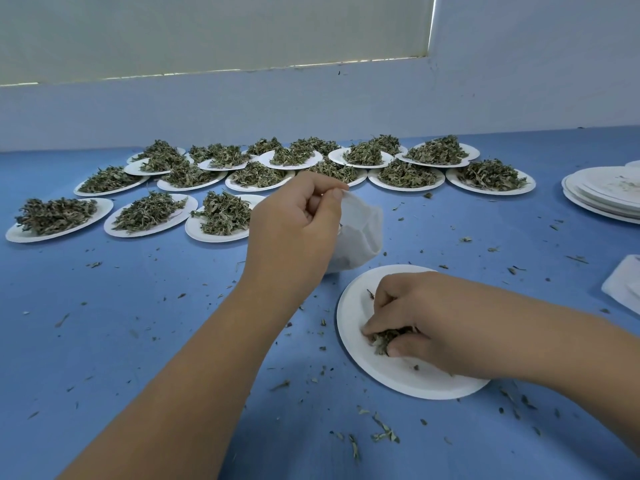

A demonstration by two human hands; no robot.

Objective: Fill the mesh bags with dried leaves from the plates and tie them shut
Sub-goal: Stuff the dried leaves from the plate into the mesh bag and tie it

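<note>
Over at the table, the left hand pinches the mesh bag rim in its grip; the right hand grip clamps dried leaves on the plate.

Plain packing workroom, blue worktable, many paper plates of dried leaves, bare pale wall

Blue counter carries leaf-heaped plates at the back, one nearly bare plate up front, crumbs scattered all over.
</note>
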